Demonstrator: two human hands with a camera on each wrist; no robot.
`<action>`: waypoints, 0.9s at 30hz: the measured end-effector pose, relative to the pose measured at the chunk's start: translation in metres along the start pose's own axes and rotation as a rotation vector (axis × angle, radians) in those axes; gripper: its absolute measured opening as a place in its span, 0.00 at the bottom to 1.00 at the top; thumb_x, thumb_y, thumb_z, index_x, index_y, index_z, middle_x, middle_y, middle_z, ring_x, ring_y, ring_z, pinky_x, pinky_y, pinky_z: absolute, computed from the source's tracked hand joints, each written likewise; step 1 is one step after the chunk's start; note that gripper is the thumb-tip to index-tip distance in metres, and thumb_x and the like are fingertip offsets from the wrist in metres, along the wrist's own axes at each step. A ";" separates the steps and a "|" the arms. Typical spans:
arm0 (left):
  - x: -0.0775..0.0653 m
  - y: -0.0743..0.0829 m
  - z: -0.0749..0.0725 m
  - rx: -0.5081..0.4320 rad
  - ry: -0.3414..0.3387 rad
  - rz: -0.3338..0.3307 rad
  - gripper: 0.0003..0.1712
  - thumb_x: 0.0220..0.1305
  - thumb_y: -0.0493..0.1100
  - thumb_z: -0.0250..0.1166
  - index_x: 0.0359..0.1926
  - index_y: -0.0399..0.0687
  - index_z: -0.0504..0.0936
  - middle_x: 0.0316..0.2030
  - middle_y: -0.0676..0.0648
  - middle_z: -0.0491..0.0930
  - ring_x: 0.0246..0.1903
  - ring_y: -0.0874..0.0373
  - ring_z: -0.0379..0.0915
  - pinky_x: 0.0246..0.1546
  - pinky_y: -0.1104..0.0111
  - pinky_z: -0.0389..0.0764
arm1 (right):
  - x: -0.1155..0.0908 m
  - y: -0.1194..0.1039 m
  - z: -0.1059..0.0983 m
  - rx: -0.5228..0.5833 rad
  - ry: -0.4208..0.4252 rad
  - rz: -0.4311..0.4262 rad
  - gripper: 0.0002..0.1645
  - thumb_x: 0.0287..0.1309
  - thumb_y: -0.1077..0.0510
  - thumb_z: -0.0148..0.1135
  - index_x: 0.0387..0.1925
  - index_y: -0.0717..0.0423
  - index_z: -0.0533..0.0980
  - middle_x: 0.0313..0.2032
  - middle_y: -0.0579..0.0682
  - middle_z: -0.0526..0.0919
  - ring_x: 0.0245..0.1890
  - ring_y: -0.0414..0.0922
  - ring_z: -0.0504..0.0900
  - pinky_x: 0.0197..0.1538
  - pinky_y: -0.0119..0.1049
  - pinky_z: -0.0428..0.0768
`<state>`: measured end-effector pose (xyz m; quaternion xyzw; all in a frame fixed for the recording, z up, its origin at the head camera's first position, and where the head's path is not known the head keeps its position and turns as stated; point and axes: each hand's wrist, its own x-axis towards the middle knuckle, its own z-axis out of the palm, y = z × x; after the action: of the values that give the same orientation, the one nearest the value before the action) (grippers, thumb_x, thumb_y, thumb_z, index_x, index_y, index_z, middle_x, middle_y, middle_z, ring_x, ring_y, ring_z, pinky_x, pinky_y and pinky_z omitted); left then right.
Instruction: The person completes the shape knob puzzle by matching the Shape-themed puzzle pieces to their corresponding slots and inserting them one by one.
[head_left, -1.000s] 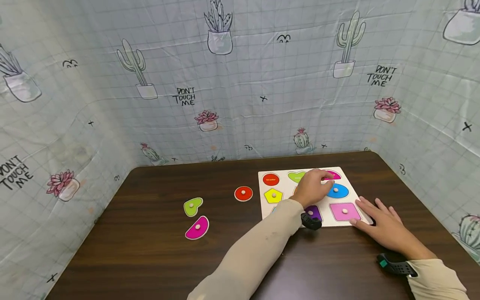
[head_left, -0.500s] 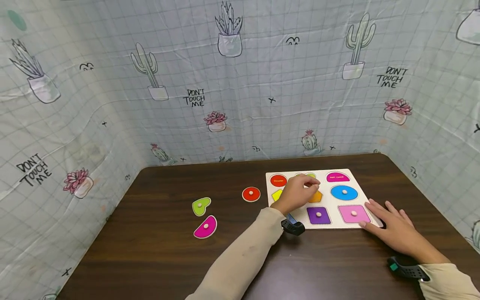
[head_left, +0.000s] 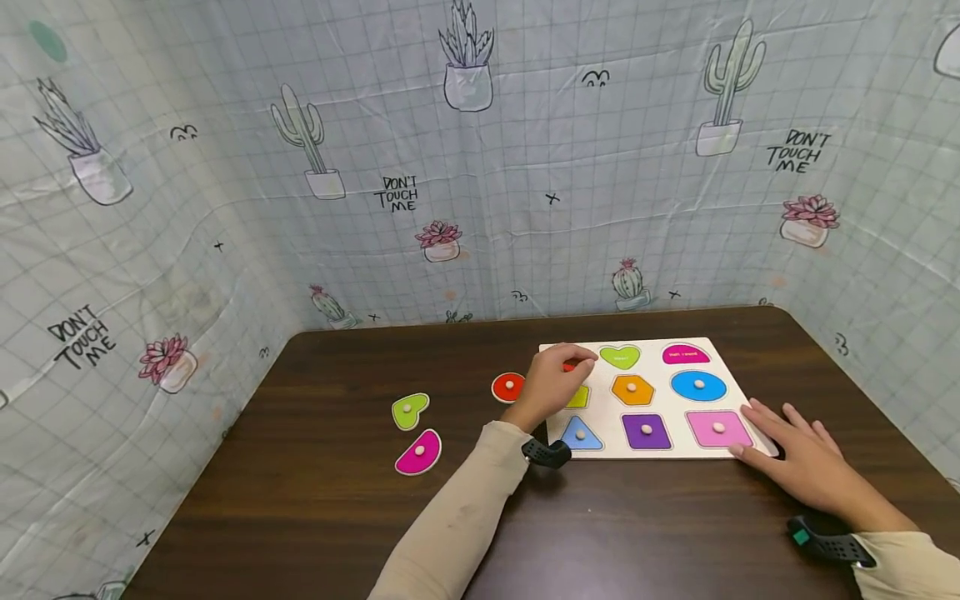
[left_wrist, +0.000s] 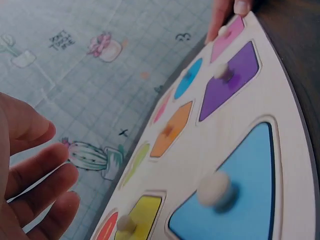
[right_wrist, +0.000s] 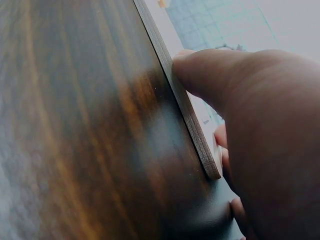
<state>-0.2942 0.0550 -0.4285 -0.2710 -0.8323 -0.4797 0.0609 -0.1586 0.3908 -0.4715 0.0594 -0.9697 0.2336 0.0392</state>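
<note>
My left hand point(head_left: 557, 382) hovers over the left end of a white knobbed puzzle board point(head_left: 607, 421), and nothing is in its loosely bent fingers. It overlaps the red circle slot and the yellow pentagon piece point(left_wrist: 145, 220). Seated in the board are a blue triangle point(head_left: 580, 434), a purple square point(head_left: 646, 432), an orange hexagon point(head_left: 632, 390), a blue oval point(head_left: 698, 386) and a pink rectangle point(head_left: 718, 429). The heart slot point(head_left: 620, 357) and half-round slot point(head_left: 685, 355) show their printed floors. My right hand point(head_left: 802, 457) rests at the board's right front corner, thumb on its front edge point(right_wrist: 197, 62).
Left of the board lie a red circle piece point(head_left: 508, 387), partly behind my left hand, a green heart piece point(head_left: 410, 411) and a magenta half-round piece point(head_left: 418, 452). They lie on a dark wood table point(head_left: 300, 500). A cactus-print cloth point(head_left: 517, 150) rises behind.
My left hand has moved left across the board, from near the half-round slot to the red circle slot. The right hand stays at the corner; the view has shifted slightly.
</note>
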 end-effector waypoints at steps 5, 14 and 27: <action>-0.005 -0.009 -0.012 -0.024 0.008 -0.016 0.10 0.70 0.40 0.63 0.46 0.44 0.88 0.43 0.54 0.85 0.40 0.63 0.76 0.43 0.75 0.78 | 0.000 0.002 0.001 0.007 -0.012 0.008 0.47 0.67 0.38 0.59 0.72 0.67 0.59 0.71 0.73 0.57 0.70 0.77 0.42 0.66 0.73 0.30; -0.016 -0.023 -0.035 -0.024 0.030 -0.071 0.09 0.68 0.41 0.66 0.46 0.45 0.88 0.43 0.53 0.84 0.38 0.60 0.75 0.41 0.73 0.78 | 0.001 0.002 0.002 0.005 -0.004 -0.001 0.47 0.67 0.39 0.59 0.72 0.68 0.60 0.70 0.73 0.57 0.70 0.78 0.42 0.66 0.73 0.29; -0.030 -0.053 -0.080 -0.053 0.114 -0.149 0.13 0.68 0.44 0.66 0.47 0.42 0.88 0.42 0.50 0.85 0.42 0.53 0.78 0.46 0.64 0.80 | 0.001 0.002 0.000 0.005 0.000 -0.007 0.46 0.68 0.40 0.59 0.72 0.67 0.59 0.71 0.73 0.57 0.71 0.77 0.41 0.66 0.73 0.28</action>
<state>-0.3086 -0.0437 -0.4374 -0.1821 -0.8324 -0.5194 0.0649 -0.1601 0.3919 -0.4724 0.0630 -0.9689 0.2358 0.0397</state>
